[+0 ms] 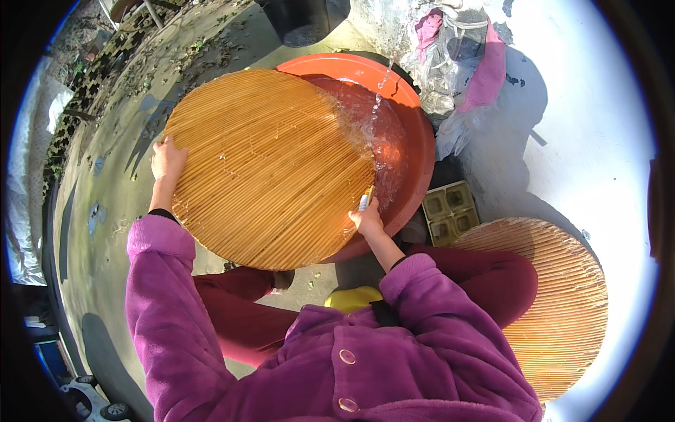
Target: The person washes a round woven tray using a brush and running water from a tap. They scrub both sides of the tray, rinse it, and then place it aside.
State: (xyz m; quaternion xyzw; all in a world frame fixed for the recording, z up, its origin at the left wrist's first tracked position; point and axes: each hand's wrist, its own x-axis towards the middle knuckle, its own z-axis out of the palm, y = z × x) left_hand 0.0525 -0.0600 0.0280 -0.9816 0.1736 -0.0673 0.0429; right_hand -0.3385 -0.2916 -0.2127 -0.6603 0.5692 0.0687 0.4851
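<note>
A round mat of thin reed or bamboo rods [269,169] lies tilted over the left part of an orange plastic basin [422,174]. Its right edge dips into the water [390,137], which splashes under a thin falling stream. My left hand [169,158] grips the mat's left rim. In my right hand [366,216], beside the mat's lower right edge, is a brush with white bristles [365,199]; whether the fingers also touch the mat is hard to tell.
A second round mat [569,295] leans by the white wall at right. Near the basin stand a four-compartment tray [451,211], a black bucket [298,21] and plastic bags with pink cloth [482,79]. A toy car [95,398] is at lower left.
</note>
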